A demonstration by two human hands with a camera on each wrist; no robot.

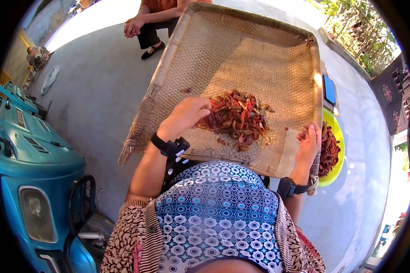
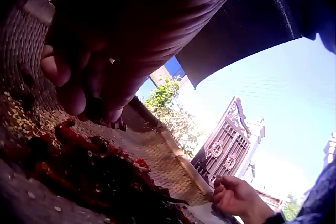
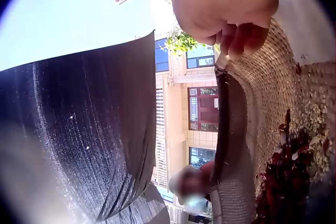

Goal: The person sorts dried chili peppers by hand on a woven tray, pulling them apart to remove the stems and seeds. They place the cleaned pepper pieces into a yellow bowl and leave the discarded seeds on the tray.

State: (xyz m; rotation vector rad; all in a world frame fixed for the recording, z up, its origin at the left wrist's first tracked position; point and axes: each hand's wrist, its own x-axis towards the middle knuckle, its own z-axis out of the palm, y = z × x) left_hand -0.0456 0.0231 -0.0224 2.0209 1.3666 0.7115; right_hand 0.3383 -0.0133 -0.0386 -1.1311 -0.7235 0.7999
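- Red dried peppers (image 1: pixel 241 120) lie heaped on the woven tray (image 1: pixel 255 54), seen from the head.
- Left wrist: left hand (image 2: pixel 142 29) pinches a dark piece (image 2: pixel 121 123); light fingertips should spare it.
- Right wrist: right hand (image 3: pixel 226 3) loosely curled, seemingly empty.

Blue-and-white geometric-print top (image 1: pixel 216 200); open brown-and-cream patterned overshirt (image 1: pixel 123 232) with striped edging (image 1: pixel 151 234); black camera-bearing straps (image 1: pixel 160 143) around both wrists.

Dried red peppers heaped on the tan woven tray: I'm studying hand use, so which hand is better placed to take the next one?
Probably the left hand: its fingers are at the heap, while the right is by the tray's right rim.
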